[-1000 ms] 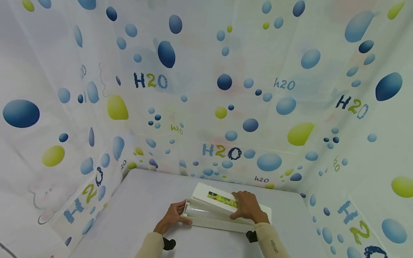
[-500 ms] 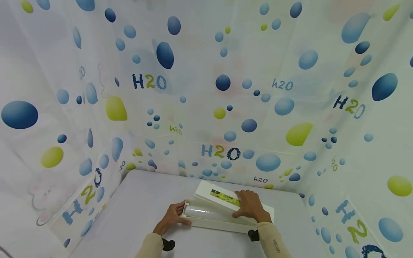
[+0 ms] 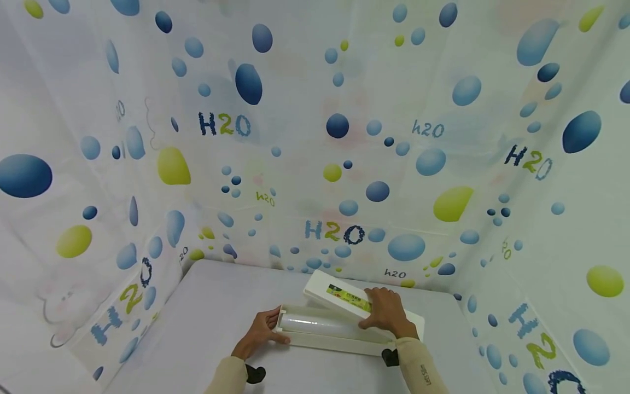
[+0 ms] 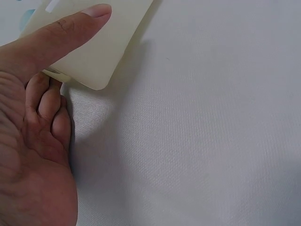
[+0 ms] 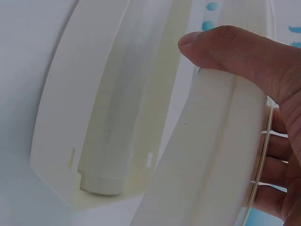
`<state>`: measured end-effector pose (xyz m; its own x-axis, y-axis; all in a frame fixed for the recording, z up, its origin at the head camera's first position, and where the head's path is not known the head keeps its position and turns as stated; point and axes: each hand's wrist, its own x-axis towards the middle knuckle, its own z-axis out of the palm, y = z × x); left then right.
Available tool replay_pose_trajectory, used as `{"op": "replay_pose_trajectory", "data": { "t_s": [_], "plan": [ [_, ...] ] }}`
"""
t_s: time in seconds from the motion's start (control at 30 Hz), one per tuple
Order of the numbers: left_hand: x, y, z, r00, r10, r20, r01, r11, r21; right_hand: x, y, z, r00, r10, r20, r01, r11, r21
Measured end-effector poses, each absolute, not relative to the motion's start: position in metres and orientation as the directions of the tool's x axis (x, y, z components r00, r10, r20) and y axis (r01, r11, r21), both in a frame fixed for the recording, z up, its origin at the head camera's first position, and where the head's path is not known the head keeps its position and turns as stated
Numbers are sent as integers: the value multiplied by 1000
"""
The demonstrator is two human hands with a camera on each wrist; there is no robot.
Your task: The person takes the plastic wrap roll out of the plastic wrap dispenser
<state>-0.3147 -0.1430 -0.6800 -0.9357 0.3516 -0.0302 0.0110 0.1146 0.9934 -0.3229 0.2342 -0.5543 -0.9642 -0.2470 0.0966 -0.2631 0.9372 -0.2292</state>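
A long cream box (image 3: 334, 343) lies on the table with a clear wrapped roll (image 3: 320, 324) inside it. My left hand (image 3: 259, 334) grips the box's left end, thumb on the front side and fingers behind, as the left wrist view also shows at the box's corner (image 4: 99, 70). My right hand (image 3: 389, 313) holds the white lid (image 3: 320, 284), which has a green label (image 3: 344, 296). The lid is tilted at an angle over the box's back and right part. In the right wrist view the thumb lies across the lid (image 5: 202, 141), fingers along its far side.
The white-covered table (image 3: 221, 295) extends around the box. Behind it and at both sides hang pale curtains (image 3: 295, 164) with blue and green dots and H2O lettering. A dark strap piece (image 3: 255, 374) shows at the left sleeve, another (image 3: 390, 358) at the right.
My right hand has moved the lid slightly to the right and back, showing more of the roll. My left hand keeps its grip on the box's left end.
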Motion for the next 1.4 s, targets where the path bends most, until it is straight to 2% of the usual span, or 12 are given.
{"op": "replay_pose_trajectory", "data": {
  "t_s": [0.6,1.4],
  "plan": [
    [-315,-143,-681,-942,334,-47,11,170,985,-318,257,-555,-970,-204,134,-230,950,-212],
    [-317,-143,-682,-935,353,-33,11,120,993,-310,281,-544,-980,-133,150,-168,954,-250]
  ]
}}
